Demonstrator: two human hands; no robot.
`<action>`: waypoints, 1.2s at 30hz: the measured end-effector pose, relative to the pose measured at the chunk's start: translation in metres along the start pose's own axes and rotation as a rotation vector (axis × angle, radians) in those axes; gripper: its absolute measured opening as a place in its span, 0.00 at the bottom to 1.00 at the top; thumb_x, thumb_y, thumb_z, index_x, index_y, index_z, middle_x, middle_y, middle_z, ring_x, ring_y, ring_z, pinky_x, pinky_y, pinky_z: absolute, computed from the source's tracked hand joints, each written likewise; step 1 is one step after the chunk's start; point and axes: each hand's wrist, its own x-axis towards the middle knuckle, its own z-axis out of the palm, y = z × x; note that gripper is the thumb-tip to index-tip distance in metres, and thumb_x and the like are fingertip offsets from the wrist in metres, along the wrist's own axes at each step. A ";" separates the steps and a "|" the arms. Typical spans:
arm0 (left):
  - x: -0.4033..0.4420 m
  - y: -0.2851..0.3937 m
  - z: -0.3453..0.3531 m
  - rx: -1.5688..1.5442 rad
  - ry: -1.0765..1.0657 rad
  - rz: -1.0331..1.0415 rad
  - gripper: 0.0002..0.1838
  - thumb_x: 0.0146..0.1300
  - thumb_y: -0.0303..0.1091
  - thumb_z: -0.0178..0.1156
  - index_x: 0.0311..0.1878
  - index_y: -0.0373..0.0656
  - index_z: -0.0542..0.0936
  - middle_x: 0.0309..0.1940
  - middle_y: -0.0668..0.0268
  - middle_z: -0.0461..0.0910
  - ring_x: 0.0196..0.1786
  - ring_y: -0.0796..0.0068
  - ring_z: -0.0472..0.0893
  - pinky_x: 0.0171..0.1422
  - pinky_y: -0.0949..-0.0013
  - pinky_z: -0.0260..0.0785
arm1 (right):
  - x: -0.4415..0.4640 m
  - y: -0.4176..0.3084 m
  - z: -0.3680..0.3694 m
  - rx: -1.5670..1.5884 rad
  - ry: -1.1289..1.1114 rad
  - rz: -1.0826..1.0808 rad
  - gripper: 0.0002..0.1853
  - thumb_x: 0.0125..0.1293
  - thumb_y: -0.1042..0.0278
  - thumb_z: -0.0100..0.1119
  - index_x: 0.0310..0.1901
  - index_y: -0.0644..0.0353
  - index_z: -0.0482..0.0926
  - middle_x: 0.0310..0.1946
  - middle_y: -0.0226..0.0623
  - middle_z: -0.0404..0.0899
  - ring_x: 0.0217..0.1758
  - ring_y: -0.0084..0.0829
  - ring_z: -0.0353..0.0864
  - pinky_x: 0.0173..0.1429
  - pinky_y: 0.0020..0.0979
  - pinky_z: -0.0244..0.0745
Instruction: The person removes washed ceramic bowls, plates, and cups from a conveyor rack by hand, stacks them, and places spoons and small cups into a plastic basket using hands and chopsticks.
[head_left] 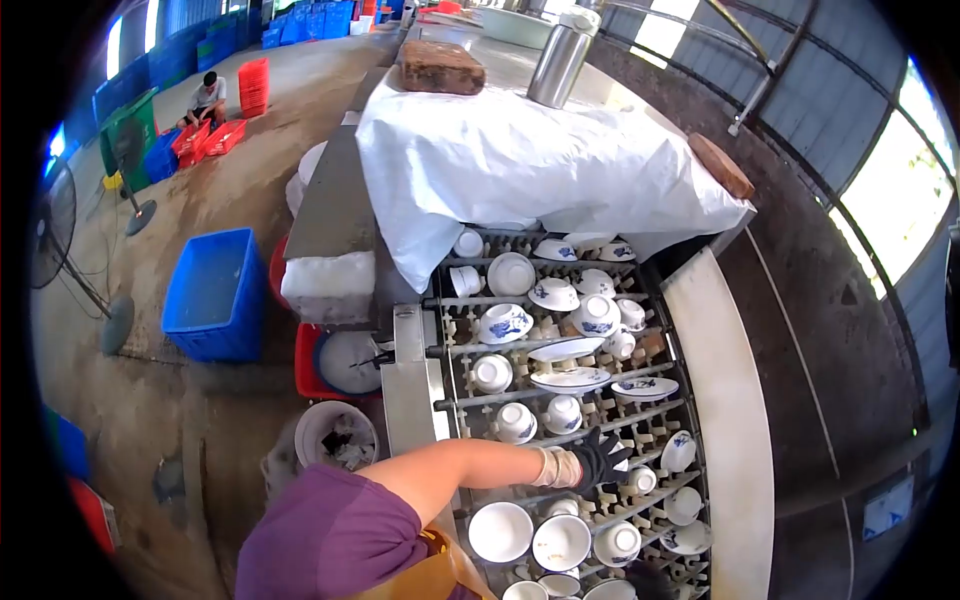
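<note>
My left hand (pixel 598 462), in a black glove with a cream cuff, reaches across the conveyor rack (pixel 470 385). Its fingers curl round a small white piece of crockery (pixel 622 458), mostly covered by the glove. Just beside it a small white cup (pixel 642 481) rests upside down on the rack pegs. Nearer to me are white bowls (pixel 501 532) and a bowl with brownish specks inside (pixel 562 543). A dark, blurred shape at the bottom edge looks like my right hand (pixel 650 580); its fingers cannot be made out. Farther along, several blue-patterned bowls (pixel 506 323) and plates (pixel 570 380) stand on the pegs.
A white sheet (pixel 520 160) hangs over the machine opening, with bricks (pixel 442 68) and a steel flask (pixel 562 62) on top. Left are a white bucket (pixel 336 436), a blue tub (pixel 214 295) and fans (pixel 118 325). A person (pixel 208 100) sits by red baskets (pixel 222 138).
</note>
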 end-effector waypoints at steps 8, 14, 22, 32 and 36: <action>0.000 0.006 0.000 -0.076 -0.029 -0.034 0.38 0.46 0.60 0.61 0.64 0.65 0.65 0.71 0.57 0.44 0.70 0.40 0.46 0.63 0.27 0.41 | -0.067 -0.107 0.011 -1.016 0.227 0.107 0.15 0.53 0.71 0.58 0.45 0.59 0.79 0.37 0.45 0.81 0.39 0.43 0.80 0.46 0.37 0.74; -0.048 0.052 -0.028 -0.544 -0.007 0.363 0.34 0.48 0.53 0.62 0.56 0.43 0.73 0.53 0.50 0.71 0.56 0.50 0.71 0.61 0.55 0.61 | -0.088 -0.130 0.054 -0.881 0.381 -0.073 0.22 0.51 0.65 0.64 0.49 0.62 0.77 0.55 0.52 0.70 0.58 0.45 0.71 0.62 0.35 0.65; -0.075 0.077 0.086 -0.186 0.664 0.318 0.30 0.47 0.49 0.57 0.54 0.42 0.73 0.51 0.49 0.70 0.51 0.53 0.73 0.49 0.49 0.67 | -0.134 -0.115 0.108 -0.627 0.069 -0.255 0.14 0.63 0.66 0.49 0.43 0.67 0.78 0.37 0.47 0.80 0.41 0.42 0.79 0.48 0.38 0.71; -0.112 0.099 -0.004 0.007 0.114 0.194 0.17 0.46 0.45 0.63 0.40 0.51 0.80 0.45 0.63 0.77 0.58 0.60 0.70 0.61 0.49 0.55 | -0.182 -0.157 0.073 -0.825 0.051 0.055 0.17 0.52 0.60 0.58 0.45 0.49 0.80 0.39 0.41 0.80 0.43 0.43 0.79 0.48 0.41 0.72; -0.100 0.081 0.016 -0.372 0.284 0.170 0.14 0.49 0.43 0.65 0.38 0.48 0.81 0.33 0.63 0.81 0.40 0.63 0.80 0.49 0.58 0.68 | -0.181 -0.176 0.099 -0.754 0.792 -0.244 0.19 0.56 0.67 0.54 0.51 0.52 0.75 0.45 0.44 0.77 0.49 0.42 0.75 0.52 0.40 0.70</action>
